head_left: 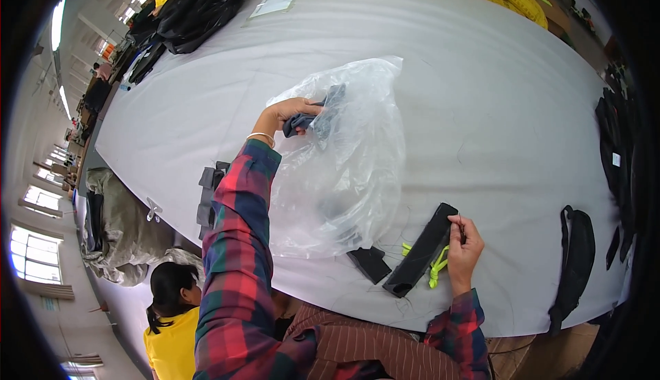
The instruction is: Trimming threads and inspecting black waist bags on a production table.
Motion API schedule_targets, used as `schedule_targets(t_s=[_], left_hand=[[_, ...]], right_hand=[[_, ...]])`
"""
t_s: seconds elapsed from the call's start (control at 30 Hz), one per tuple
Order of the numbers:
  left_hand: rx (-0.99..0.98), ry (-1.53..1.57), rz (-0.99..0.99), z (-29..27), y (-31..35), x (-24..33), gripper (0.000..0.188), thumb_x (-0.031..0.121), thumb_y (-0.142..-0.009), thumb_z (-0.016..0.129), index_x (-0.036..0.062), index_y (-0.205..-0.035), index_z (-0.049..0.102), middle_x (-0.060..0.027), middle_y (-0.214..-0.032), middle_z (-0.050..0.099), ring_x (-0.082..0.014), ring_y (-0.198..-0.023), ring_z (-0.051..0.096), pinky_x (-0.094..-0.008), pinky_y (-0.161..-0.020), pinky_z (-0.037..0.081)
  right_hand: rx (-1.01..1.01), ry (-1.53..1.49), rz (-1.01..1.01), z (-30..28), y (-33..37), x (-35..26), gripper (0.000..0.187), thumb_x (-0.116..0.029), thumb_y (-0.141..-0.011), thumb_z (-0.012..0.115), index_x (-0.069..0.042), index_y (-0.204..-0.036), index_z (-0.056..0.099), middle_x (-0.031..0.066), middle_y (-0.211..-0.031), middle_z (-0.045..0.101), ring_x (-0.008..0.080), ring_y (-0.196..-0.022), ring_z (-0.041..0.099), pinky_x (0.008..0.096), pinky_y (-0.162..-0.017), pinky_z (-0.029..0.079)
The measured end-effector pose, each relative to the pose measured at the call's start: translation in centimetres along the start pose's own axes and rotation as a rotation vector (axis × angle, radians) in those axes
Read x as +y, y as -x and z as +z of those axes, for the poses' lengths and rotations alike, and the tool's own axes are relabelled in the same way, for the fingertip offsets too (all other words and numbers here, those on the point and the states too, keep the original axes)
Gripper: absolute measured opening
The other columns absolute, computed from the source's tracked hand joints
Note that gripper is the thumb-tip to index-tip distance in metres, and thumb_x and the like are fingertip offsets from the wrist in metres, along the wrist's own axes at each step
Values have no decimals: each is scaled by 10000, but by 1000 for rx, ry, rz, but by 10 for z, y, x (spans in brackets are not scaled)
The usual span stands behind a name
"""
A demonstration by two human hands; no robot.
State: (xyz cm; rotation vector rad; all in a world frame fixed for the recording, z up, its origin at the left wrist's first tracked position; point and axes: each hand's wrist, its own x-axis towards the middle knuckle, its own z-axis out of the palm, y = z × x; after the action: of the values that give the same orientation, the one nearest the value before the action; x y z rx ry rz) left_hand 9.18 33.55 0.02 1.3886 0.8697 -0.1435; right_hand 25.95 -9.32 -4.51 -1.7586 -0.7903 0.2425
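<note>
My left hand (294, 110) is closed around a bunched dark grey cloth piece (300, 125) at the upper left of a clear plastic bag (371, 167). Part of the dark cloth shows through the film. Low on the right, my right hand (465, 251) is pinched shut at the upper end of a flat black padded strip (423, 249). Something thin and dark shows between its fingers, too small to name. Neon yellow-green cord (438, 267) sticks out beside the strip. A shorter black piece (371, 263) lies left of it, partly under the bag.
Several dark pieces (206, 201) lie beyond my left forearm. A black curved strap-like piece (574, 263) and more black items (612, 160) line the right side of the white table (495, 105). A person in yellow (173, 332) is low at the left; black bags (203, 12) stand far left.
</note>
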Motion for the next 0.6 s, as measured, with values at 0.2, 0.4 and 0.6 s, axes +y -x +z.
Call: schedule_targets(t_s=[0.2,0.4,0.6], left_hand=[[-53,-298,118,63,-16,26,550,566,-872,550,37,-1015,589,-42,-815,626,-66,-604,576,-241,-509,505],[189,406,289,98,-37,60,830,521,-899,530,-8,-1449,204,-122,-1257,501,-114,-991,550,-260,-841,483],[464,-1230,509,68,-72,34,383,52,-761,521,25,-1137,589,-227,-1306,469,-371,-1132,512,-407,-946,436]], right_hand=[[-22,-17,1,-1,-1,-6,107,21,-878,533,-2,-922,627,-11,-723,553,52,-649,453,201,-571,363],[-41,-11,-1,-4,1,0,159,68,-837,529,0,-942,626,50,-731,549,104,-607,475,231,-545,381],[-38,6,-18,-2,-3,-1,164,41,-827,536,-14,-945,636,75,-750,580,136,-594,506,245,-548,394]])
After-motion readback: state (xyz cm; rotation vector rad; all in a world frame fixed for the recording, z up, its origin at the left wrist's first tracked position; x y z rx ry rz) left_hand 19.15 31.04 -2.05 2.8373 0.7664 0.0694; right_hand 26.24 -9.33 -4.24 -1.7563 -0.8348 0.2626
